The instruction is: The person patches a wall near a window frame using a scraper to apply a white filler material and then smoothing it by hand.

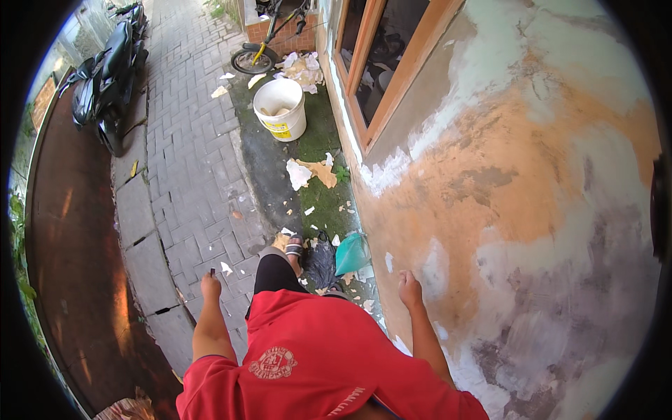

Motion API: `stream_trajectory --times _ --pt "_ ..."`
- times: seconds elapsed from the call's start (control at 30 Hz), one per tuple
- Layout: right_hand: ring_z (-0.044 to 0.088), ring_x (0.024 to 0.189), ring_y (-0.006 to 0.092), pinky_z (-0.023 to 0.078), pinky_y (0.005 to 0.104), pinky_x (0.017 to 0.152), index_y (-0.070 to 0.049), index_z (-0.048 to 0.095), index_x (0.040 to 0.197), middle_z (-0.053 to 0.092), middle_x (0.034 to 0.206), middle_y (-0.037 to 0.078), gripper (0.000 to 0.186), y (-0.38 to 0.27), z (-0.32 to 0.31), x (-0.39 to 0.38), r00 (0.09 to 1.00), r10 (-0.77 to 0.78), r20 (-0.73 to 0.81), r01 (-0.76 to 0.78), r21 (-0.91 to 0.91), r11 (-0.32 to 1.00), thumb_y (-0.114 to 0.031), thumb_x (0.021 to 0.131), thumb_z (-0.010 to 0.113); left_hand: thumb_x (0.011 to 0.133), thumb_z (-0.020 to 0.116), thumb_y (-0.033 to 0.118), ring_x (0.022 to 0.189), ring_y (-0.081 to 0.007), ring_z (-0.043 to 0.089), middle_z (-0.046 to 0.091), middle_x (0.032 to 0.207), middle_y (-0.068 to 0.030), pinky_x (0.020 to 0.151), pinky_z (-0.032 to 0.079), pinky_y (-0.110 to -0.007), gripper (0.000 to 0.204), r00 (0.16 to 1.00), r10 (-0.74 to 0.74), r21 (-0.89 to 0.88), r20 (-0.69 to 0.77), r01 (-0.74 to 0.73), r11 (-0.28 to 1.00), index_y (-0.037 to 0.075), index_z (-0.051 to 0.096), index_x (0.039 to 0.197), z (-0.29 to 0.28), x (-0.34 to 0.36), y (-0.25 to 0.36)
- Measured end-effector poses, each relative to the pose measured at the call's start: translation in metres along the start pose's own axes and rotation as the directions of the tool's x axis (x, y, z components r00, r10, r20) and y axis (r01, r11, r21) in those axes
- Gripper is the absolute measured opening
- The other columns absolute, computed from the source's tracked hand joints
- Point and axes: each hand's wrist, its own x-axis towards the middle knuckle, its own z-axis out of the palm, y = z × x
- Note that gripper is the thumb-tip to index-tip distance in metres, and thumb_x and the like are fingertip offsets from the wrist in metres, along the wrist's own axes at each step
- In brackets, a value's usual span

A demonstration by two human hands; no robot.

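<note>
My left hand (210, 287) is closed over the paving, with a small dark object (213, 271) sticking out at its top; I cannot tell its kind. Close to the peeling wall (490, 210), my right hand (409, 288) is curled shut, and whatever it may hold is hidden. Bare patches of orange, grey and white show across the wall. Between my hands, by my sandalled foot, lie a black plastic bag (320, 260) and a green plastic bag (352, 253).
Ahead stands a white bucket (280, 108) with pale pieces inside. Paint flakes (299, 173) litter the mossy strip. A small yellow bicycle (259, 56) is behind the bucket. At the left, a motorcycle (112, 66) stands by a ditch (77, 231). A wooden-framed window (374, 70) is ahead right.
</note>
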Motion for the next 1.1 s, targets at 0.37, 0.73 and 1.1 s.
stream_trajectory --times 0.37,0.73,1.1 --pt "0.069 0.087 0.0204 0.054 0.0312 0.077 0.003 0.064 0.102 0.07 0.083 0.013 0.022 -0.06 0.082 0.056 0.982 0.086 -0.169 -0.016 0.379 0.925 -0.016 0.094 0.057 0.087 0.057 0.033 0.096 -0.0399 0.067 0.069 0.098 -0.0254 0.084 0.053 -0.045 0.038 0.996 0.087 -0.388 -0.011 -0.085 0.918 0.003 0.071 0.108 -0.044 0.219 0.123" --pt "0.065 0.103 0.0192 0.05 0.0326 0.091 0.002 0.045 0.136 0.063 0.118 0.013 0.053 -0.428 0.098 0.132 0.959 0.228 0.169 -0.234 0.925 0.299 -0.034 0.099 0.058 0.098 0.059 0.019 0.082 -0.0137 0.065 0.065 0.097 -0.0046 0.072 0.054 -0.032 0.022 0.343 0.694 -0.755 0.633 0.47 0.457 0.002 0.059 0.111 -0.119 0.244 0.378" --pt "0.06 0.076 0.0088 0.05 0.0267 0.068 -0.003 0.065 0.102 0.065 0.086 0.001 0.018 -0.481 0.163 0.213 0.969 0.233 0.082 -0.145 0.952 0.268 -0.019 0.093 0.064 0.097 0.06 0.024 0.097 -0.0188 0.065 0.065 0.102 -0.0079 0.082 0.054 -0.034 0.032 0.259 0.726 -0.769 0.637 0.276 0.576 0.0 0.057 0.119 -0.12 0.329 0.385"
